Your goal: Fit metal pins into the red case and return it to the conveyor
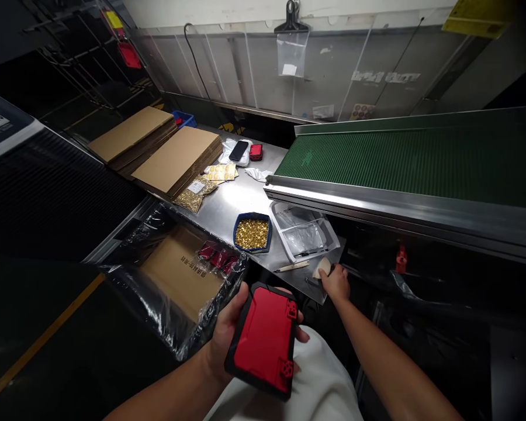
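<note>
Left hand [228, 333] is closed around a red-and-black phone case [265, 339], held near, above the lap. Right hand [335, 283] rests at the bench [236, 202] edge, fingers curled on a small pale object [323, 267], right of the blue tray of brass parts [252, 233].

you see a dim scene: overhead light glares off the shiny steel table [241, 202], corners fall into deep shadow, straight edges bow from wide-angle distortion, and the red-and-black plastic case [263, 339] stays sharp.
</note>
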Demonstrator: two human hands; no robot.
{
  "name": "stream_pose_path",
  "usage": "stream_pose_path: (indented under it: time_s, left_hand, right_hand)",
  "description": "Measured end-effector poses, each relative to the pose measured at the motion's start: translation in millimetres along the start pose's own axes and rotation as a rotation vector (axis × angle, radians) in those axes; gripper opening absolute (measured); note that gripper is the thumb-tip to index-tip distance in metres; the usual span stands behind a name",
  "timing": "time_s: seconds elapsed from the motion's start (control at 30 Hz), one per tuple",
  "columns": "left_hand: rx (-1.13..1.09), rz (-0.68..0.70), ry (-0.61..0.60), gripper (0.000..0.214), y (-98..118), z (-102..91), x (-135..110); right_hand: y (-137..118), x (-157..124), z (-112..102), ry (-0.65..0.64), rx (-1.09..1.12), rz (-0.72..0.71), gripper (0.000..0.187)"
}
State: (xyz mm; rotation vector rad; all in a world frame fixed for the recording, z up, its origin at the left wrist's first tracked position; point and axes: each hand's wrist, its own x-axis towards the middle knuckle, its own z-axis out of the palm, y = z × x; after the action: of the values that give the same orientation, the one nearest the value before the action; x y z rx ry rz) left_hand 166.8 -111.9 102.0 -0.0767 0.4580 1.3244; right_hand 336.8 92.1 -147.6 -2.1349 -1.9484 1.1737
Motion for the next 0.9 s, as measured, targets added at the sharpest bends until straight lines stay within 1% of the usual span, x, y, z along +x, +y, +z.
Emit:
stream_pose_path:
  time_s: [0.1, 0.17, 0.2, 0.27, 0.33, 0.37, 0.4, 0.43, 0.47, 0.5, 0.53, 0.57, 0.6, 0.67, 0.7, 0.77, 0.83, 0.9]
  left_hand:
    - [0.067, 0.086, 0.03, 0.064, -1, -1.0, -2]
    - [0.131, 0.142, 0.053, 0.063, 0, -0.1, -4]
    - [0.165, 0.167, 0.062, 0.064, 2, 0.7, -4]
    - [0.244, 0.241, 0.079, 0.069, 6, 2.3, -4]
    - [0.366, 0.354, 0.116, 0.083, 12, 3.4, -2]
    - [0.445, 0.421, 0.142, 0.091, 14, 3.5, -2]
    - [0.535, 0.49, 0.178, 0.097, 17, 3.2, -1]
    - [0.639, 0.555, 0.221, 0.1, 19, 2.6, -1]
    - [0.752, 0.613, 0.269, 0.101, 19, 1.5, 0]
    - [0.86, 0.668, 0.32, 0.1, 19, -0.1, 0]
    - [0.95, 0.714, 0.371, 0.099, 17, -2.0, 1]
    - [1.01, 0.764, 0.425, 0.097, 14, -4.3, 2]
    - [1.031, 0.819, 0.476, 0.096, 10, -6.8, 2]
    - [0.975, 0.902, 0.557, 0.094, 1, -12.0, 4]
    - [0.927, 0.913, 0.565, 0.095, -2, -14.5, 4]
    - [0.84, 0.872, 0.497, 0.093, -2, -19.0, 4]
    - [0.771, 0.785, 0.405, 0.072, 9, -21.5, 4]
    - [0.717, 0.652, 0.357, 0.052, 25, -21.2, 6]
  right_hand:
    - [3, -10, -5, -0.012, 0.05, -0.041, 0.051]
    - [1, -24, -10, -0.084, 0.115, -0.073, 0.042]
    - [-3, -35, -13, -0.147, 0.156, -0.087, 0.041]
    - [-17, -64, -22, -0.309, 0.261, -0.112, 0.049]
    - [-39, -101, -36, -0.493, 0.403, -0.149, 0.067]
    - [-52, -121, -45, -0.582, 0.487, -0.176, 0.073]
    - [-65, -140, -55, -0.699, 0.6, -0.217, 0.075]
    - [-77, -157, -65, -0.86, 0.797, -0.253, 0.072]
    - [-89, -170, -75, -0.95, 0.932, -0.282, 0.065]
    - [-99, -181, -83, -0.972, 1.026, -0.3, 0.055]
    - [-106, -187, -90, -0.964, 1.089, -0.308, 0.048]
    - [-112, -191, -96, -0.915, 1.106, -0.309, 0.045]
    - [-117, -192, -100, -0.856, 1.103, -0.308, 0.045]
    - [-121, -190, -104, -0.769, 1.084, -0.306, 0.046]
    - [-122, -189, -104, -0.744, 1.078, -0.304, 0.048]
    - [-123, -185, -105, -0.712, 1.076, -0.287, 0.05]
    - [-123, -184, -108, -0.703, 1.041, -0.292, 0.051]
    - [-126, -184, -114, -0.719, 0.94, -0.38, 0.048]
